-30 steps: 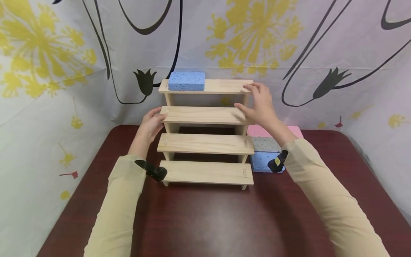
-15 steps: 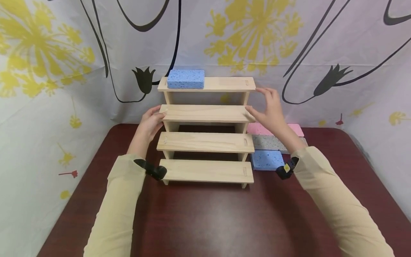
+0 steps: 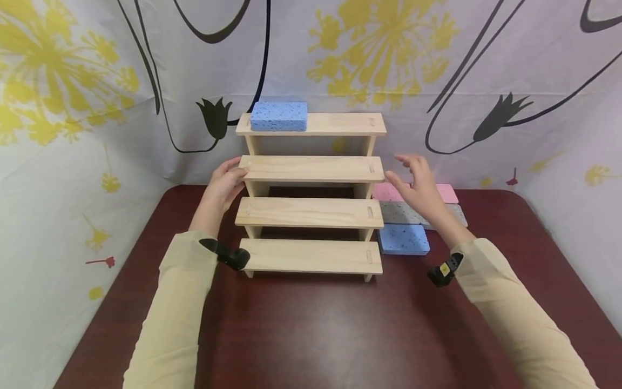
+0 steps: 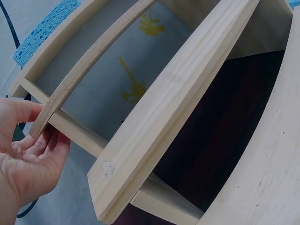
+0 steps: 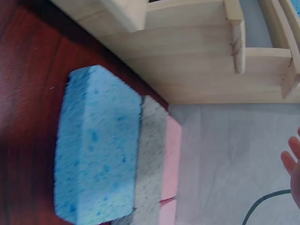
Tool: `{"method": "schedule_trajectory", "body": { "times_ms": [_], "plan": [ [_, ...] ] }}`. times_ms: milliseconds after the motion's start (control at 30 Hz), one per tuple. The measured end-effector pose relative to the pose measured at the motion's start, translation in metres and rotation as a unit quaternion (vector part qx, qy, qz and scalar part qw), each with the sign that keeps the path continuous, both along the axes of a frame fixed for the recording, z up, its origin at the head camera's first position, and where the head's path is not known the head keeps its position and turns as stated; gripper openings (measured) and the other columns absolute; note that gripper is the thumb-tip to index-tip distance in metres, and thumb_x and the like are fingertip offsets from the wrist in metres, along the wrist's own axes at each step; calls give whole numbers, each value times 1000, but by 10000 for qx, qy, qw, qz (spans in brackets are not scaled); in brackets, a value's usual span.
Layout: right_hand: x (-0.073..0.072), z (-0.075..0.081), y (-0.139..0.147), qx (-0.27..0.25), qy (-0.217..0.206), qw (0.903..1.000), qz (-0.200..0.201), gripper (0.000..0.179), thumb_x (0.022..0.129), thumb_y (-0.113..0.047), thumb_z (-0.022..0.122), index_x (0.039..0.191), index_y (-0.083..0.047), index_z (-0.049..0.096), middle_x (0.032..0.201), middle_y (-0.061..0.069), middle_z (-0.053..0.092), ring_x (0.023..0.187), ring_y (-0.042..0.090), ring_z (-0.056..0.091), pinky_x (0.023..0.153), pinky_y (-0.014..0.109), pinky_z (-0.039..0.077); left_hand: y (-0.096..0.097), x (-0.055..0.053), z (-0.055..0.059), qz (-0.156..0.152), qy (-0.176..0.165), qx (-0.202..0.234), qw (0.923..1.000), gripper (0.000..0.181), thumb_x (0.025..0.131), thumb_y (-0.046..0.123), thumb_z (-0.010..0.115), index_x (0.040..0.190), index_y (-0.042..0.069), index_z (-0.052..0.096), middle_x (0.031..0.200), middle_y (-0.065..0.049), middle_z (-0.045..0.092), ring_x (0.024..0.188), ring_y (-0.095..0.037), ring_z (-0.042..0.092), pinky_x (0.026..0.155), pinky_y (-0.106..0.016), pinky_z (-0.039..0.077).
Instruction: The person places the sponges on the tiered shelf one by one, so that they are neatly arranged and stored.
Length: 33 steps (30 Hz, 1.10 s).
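Observation:
A tiered wooden display stand (image 3: 311, 212) has several stepped shelves. My left hand (image 3: 223, 183) grips the left end of its second shelf from the top; in the left wrist view the thumb of that hand (image 4: 30, 164) lies over the board and the fingers curl beneath. On the top shelf's left part sits a blue sponge (image 3: 278, 117). Off the stand's right side, my right hand (image 3: 419, 189) hovers with loosely bent fingers, holding nothing. Only fingertips of that hand (image 5: 294, 161) show at the right wrist view's edge.
Beside the stand's right side, a blue sponge (image 3: 403, 239), a grey sponge (image 3: 400, 212) and pink sponges (image 5: 172, 157) lie in rows on the dark red table (image 3: 311, 329). A patterned white cloth (image 3: 486, 81) rises behind and at both sides.
My right hand has moved from the top shelf's right end outward and down, away from the stand. The left hand keeps its grip, and the head view has tilted slightly.

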State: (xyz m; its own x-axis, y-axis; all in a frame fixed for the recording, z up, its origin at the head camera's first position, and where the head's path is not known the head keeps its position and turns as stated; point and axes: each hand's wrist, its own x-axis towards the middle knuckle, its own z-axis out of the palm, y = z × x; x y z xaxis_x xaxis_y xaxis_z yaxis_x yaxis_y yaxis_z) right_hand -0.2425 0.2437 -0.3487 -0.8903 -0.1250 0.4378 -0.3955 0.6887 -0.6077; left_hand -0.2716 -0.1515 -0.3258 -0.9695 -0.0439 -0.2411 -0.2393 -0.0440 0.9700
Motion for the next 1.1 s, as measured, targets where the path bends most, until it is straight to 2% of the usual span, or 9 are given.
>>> {"method": "schedule_trajectory", "body": {
  "times_ms": [200, 333, 467, 567, 667, 800, 967, 1100],
  "plan": [
    [8, -21, 12, 329, -303, 9990, 22, 48, 91, -32, 54, 124, 3, 50, 126, 27, 42, 118, 41, 37, 96, 61, 30, -1, 0, 1, 21, 0, 57, 10000, 57, 91, 9, 48, 144, 14, 26, 148, -10, 28, 133, -22, 35, 112, -31, 30],
    [15, -39, 23, 658, -519, 9964, 112, 45, 92, -30, 51, 122, 4, 51, 123, 29, 46, 115, 42, 39, 91, 59, 33, -1, 0, 1, 59, -1, 59, 10000, 57, 91, 9, 48, 144, 15, 27, 147, -10, 30, 132, -21, 36, 112, -31, 31],
    [26, -56, 36, 907, -944, 9912, 197, 45, 94, -30, 48, 123, 4, 50, 121, 26, 50, 114, 40, 43, 92, 59, 36, 0, 0, 0, 51, -3, 83, 10000, 58, 91, 10, 48, 144, 15, 26, 148, -11, 29, 133, -22, 35, 112, -31, 30],
    [35, -70, 45, 1148, -1122, 9866, 293, 43, 93, -29, 51, 121, 4, 53, 117, 24, 54, 111, 38, 47, 91, 57, 39, 0, 0, 0, 45, -7, 114, 9999, 58, 91, 9, 48, 144, 15, 26, 148, -11, 29, 133, -22, 35, 112, -31, 30],
    [44, -82, 53, 1520, -1122, 9813, 363, 46, 89, -34, 57, 118, 2, 57, 112, 21, 56, 107, 36, 50, 88, 56, 41, 0, 0, 1, 51, -15, 113, 9999, 58, 91, 9, 48, 144, 15, 27, 147, -11, 30, 132, -22, 35, 112, -31, 30],
    [52, -91, 59, 2115, -1030, 9712, 367, 59, 79, -44, 66, 120, -2, 56, 114, 21, 55, 107, 36, 49, 90, 57, 41, -1, 0, 2, 64, -32, 56, 10000, 57, 91, 10, 48, 144, 15, 27, 147, -11, 30, 132, -22, 36, 112, -31, 30],
    [57, -94, 59, 2580, -1063, 9597, 323, 79, 66, -54, 73, 122, -1, 55, 114, 20, 50, 104, 34, 46, 87, 53, 41, 0, 1, 2, 58, -48, 60, 10000, 57, 91, 9, 48, 144, 14, 27, 147, -11, 30, 132, -21, 36, 111, -30, 31],
    [55, -93, 58, 2636, -1203, 9567, 253, 82, 61, -56, 76, 115, 2, 56, 111, 21, 49, 100, 33, 45, 84, 50, 41, 1, 1, 1, 60, -38, 88, 9999, 57, 91, 9, 48, 144, 14, 27, 147, -11, 29, 132, -21, 36, 112, -31, 31]
  ]
}}
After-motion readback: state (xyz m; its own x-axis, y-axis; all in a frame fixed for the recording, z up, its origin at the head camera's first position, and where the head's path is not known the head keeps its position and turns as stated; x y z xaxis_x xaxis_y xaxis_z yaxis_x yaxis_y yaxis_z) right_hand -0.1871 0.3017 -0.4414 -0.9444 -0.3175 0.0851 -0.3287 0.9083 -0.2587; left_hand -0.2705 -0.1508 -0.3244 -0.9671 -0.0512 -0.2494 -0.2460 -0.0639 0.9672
